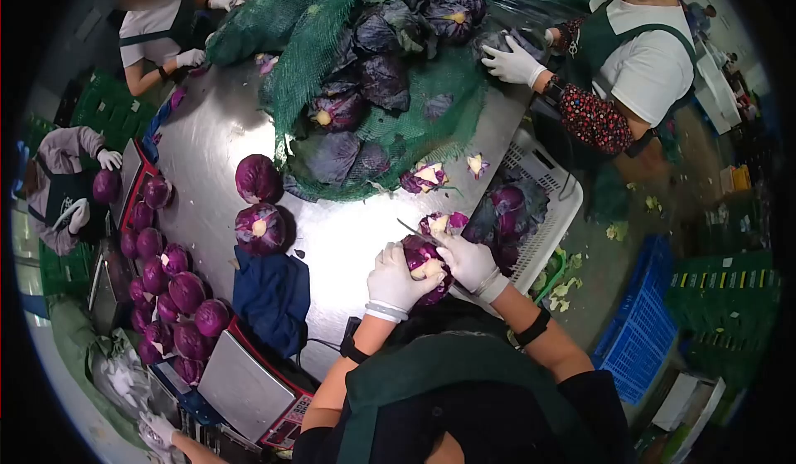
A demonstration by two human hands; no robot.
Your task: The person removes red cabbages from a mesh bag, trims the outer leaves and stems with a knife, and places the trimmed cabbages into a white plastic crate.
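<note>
My left hand (396, 280), in a white glove, is closed around the near left side of a red cabbage (424, 258). The cabbage's pale cut stem end faces up between my hands. My right hand (467, 262), gloved too, is closed at the cabbage's right side; a thin knife (412, 229) shows its blade pointing up and left from it, the handle hidden in my fingers. Just beyond lies a piece of trimmed stem with leaf (444, 221). More trimmings (428, 175) lie farther up the metal table (340, 244).
A green net sack (390, 161) of cabbages spreads across the back. Two cabbages (259, 179) and a blue cloth (271, 300) lie left, near a scale (246, 383) and piled cabbages (186, 293). At right stands a white crate (557, 207) with leaves. Co-workers surround the table.
</note>
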